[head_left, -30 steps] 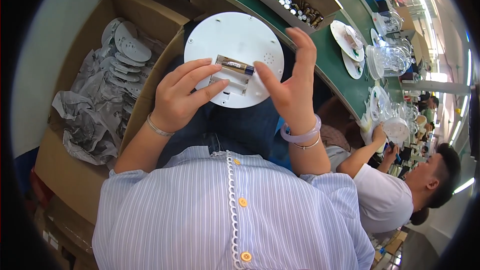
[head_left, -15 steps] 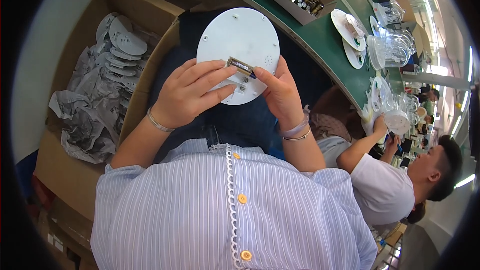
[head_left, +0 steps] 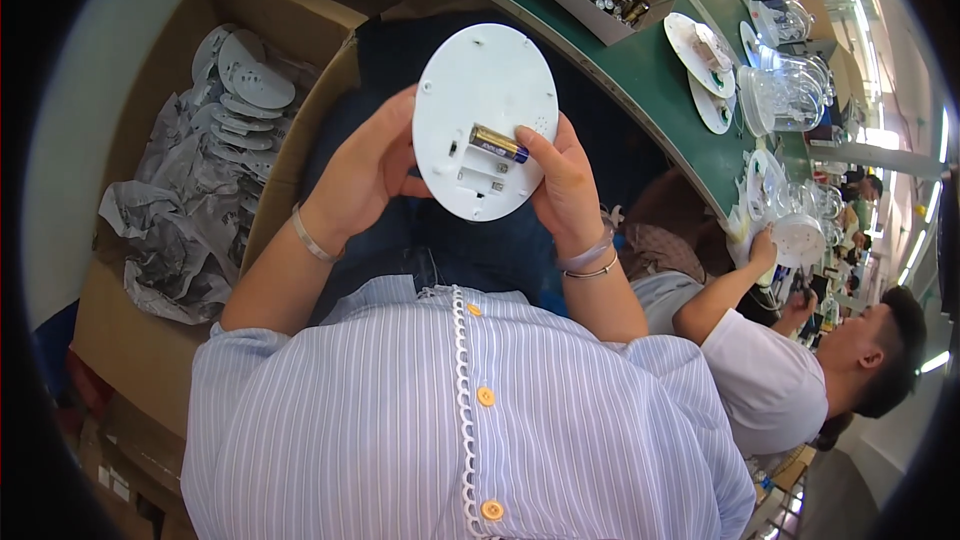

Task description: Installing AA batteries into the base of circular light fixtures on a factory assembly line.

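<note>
While the left hand (head_left: 375,165) holds the left edge of the white disc (head_left: 475,70), the right hand (head_left: 568,185) grips its right edge, thumb at the blue end of 1 battery (head_left: 498,143). The battery lies at the compartment (head_left: 478,180), below the disc's middle; how deeply it sits, I cannot tell. Good seating calls for firm support behind, even pressure and both ends lined up.

Striped pale-blue shirt (head_left: 370,400); yellow buttons (head_left: 486,397); wrist bangles (head_left: 309,239).
</note>
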Tool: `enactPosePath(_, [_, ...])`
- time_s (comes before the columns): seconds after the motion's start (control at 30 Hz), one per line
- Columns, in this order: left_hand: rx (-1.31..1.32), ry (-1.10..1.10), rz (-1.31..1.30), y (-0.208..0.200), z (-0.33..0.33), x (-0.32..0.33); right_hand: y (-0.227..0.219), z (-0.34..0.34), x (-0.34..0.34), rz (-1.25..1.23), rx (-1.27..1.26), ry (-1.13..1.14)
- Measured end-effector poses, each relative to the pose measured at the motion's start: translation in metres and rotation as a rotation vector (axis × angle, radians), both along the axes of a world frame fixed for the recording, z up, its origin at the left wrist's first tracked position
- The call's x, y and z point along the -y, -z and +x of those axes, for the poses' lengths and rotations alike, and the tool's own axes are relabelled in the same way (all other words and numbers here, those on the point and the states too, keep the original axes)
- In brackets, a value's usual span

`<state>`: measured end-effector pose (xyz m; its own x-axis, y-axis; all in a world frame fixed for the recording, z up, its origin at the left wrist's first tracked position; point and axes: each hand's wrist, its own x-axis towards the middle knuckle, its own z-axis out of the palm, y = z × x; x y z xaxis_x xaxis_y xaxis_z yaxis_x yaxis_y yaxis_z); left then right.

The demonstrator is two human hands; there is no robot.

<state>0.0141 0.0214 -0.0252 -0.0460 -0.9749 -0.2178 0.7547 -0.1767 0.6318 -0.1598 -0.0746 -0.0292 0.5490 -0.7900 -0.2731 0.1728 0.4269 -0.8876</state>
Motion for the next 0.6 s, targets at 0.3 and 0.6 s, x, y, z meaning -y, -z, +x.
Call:
enactPosePath(0.3, [0.122, -0.141, 0.256, 0.027, -0.013, 0.004, -0.008, -0.007, -0.003, -0.167, -0.261, -0.067])
enactPosePath(0.6, [0.27, -0.155, 0.108, 0.029, -0.024, 0.0, -0.007, -0.009, 0.0, -0.323, -0.336, -0.112])
